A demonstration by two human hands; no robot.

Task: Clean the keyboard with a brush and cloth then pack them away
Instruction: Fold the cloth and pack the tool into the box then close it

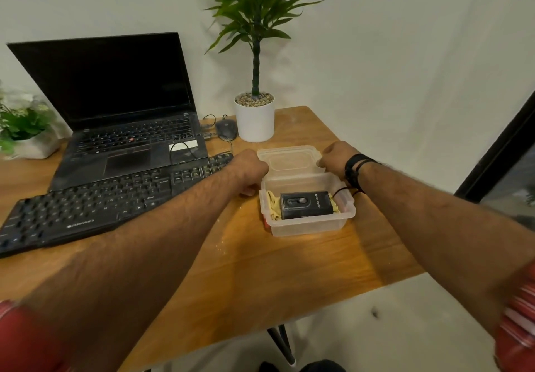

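I see my left hand [251,170] and right hand [337,155] each curled round an end of the clear lid [289,158], which stands tilted up behind the plastic box [309,224] on the wooden table [260,270]. Inside the box a black case [306,205] lies on a yellow cloth [272,205], its long side running left to right. The keyboard [95,206] lies left of the box, slanting toward the laptop [121,111].

Two bare forearms reach in from the near edge, both with visible hair. Each upper arm wears a red sleeve, the right one showing pale stripes. Black bands [355,170] circle the wrist behind the right hand [337,157], thin black cords trailing.
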